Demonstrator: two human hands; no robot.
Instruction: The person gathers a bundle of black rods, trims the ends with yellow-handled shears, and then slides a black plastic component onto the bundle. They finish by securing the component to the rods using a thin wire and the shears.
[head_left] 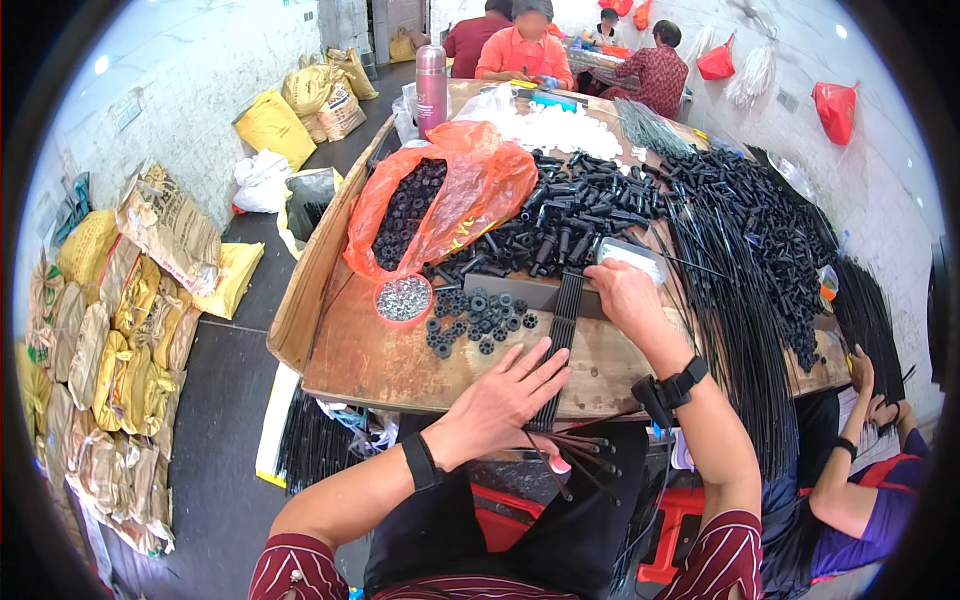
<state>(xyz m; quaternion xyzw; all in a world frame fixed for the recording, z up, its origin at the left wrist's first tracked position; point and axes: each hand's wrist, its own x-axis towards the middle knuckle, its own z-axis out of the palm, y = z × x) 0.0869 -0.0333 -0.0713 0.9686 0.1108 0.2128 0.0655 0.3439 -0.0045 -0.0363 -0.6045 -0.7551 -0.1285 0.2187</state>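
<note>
My left hand (507, 392) lies flat with fingers spread on the near end of a row of thin black rods (562, 330) that rests side by side on the wooden table (390, 360). My right hand (622, 295) presses on the far end of the same row, next to a white rectangular block (630, 256) and a dark flat bar (520, 291). Small black round caps (478, 320) lie loose just left of the rods. Beside them stands a small red dish of silver screws (403, 298).
An orange plastic bag of black parts (450, 195) lies at the left. Heaps of black tubes (575, 215) and long black rods (735, 300) cover the middle and right. A pink flask (431, 88) stands at the back. Another person (850, 480) sits at my right; several people sit at the far end.
</note>
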